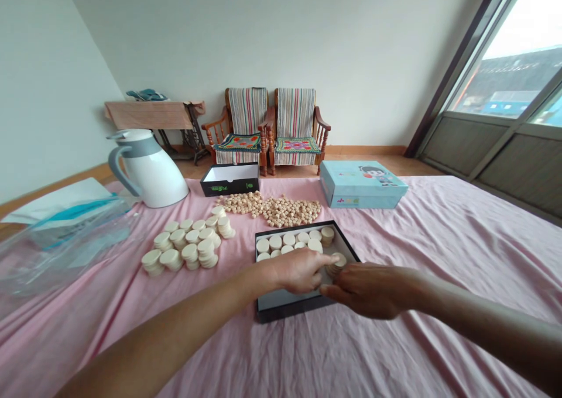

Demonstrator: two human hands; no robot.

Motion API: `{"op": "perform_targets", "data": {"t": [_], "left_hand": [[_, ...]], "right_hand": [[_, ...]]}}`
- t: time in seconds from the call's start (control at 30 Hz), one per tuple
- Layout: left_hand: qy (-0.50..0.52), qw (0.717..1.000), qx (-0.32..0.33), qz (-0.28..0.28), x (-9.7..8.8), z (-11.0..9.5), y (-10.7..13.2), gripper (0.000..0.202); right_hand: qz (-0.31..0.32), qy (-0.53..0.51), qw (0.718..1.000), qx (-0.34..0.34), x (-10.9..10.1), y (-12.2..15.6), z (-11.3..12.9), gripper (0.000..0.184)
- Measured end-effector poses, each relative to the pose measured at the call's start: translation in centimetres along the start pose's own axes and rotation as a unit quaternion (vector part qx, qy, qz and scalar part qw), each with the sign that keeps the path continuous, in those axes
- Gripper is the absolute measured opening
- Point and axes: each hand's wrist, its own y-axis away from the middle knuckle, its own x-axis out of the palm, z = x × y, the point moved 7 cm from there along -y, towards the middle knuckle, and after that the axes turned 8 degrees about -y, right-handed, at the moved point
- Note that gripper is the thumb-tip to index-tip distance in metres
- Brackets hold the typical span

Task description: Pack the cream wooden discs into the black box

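Note:
A shallow black-edged box (285, 311) with a pale inside lies in front of me. Stacks of cream-coloured round discs (275, 243) stand in rows along its far side. At the box's right side, both hands meet around one stack of round discs (338, 261). My left hand (301, 270) comes over the box with its index finger stretched along the stack's top edge and the other fingers curled. From the right, my right hand (373, 290) closes its fingers against the near side of the same stack. Its fingertips are partly hidden.
More disc stacks (191, 251) stand on the pink cloth (211, 333) at left. Small wooden pieces (292, 212) lie heaped beyond the box. Behind are a black box (230, 186), a light-blue box (364, 192) and a white jug (160, 178). Clear plastic packaging (74, 240) lies far left.

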Motion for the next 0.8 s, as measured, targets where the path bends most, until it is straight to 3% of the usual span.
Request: {"op": "perform_targets", "data": {"t": [0.17, 0.47, 0.67, 0.8], "left_hand": [[-0.034, 0.999, -0.022, 0.009, -0.1, 0.4, -0.1, 0.057], [-0.074, 0.995, -0.063, 0.008, 0.1, 1.4, -0.7, 0.059], [-0.078, 0.994, -0.083, -0.004, 0.5, 2.0, -1.0, 0.054], [-0.055, 0.995, -0.082, -0.024, 0.2, 2.1, -1.1, 0.049]], "right_hand": [[-0.017, 0.024, 0.999, 0.044, 0.4, -0.5, -0.2, 0.069], [-0.035, 0.033, 0.998, 0.048, 0.5, -1.3, -1.2, 0.063], [-0.026, 0.074, 0.996, 0.031, 0.5, -1.9, -1.4, 0.053], [-0.017, 0.131, 0.991, -0.019, 0.8, -2.6, -1.4, 0.031]]}}
